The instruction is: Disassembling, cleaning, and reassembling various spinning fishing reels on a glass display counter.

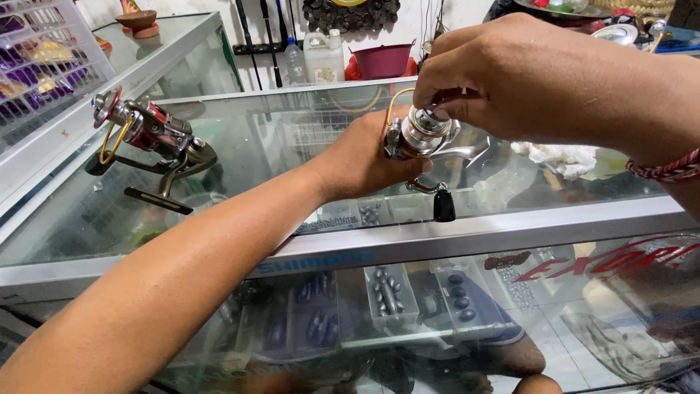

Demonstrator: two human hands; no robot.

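While both hands grip, glass counter (510, 219), cluttered shop.

- We see a glossy silver metal fishing reel (425, 135) with a matt black plastic knob (444, 207).
- Our glass-topped display counter (306, 146) looks smooth and reflective.
- A rumpled white cloth (560, 157) at right looks soft.

A second spinning reel (149, 138) is seen lying on the glass table (292, 146) at left. A white rag (561, 157) is noted at right. A maroon tub (383, 60) and white jug (323, 57) are observed at top centre.
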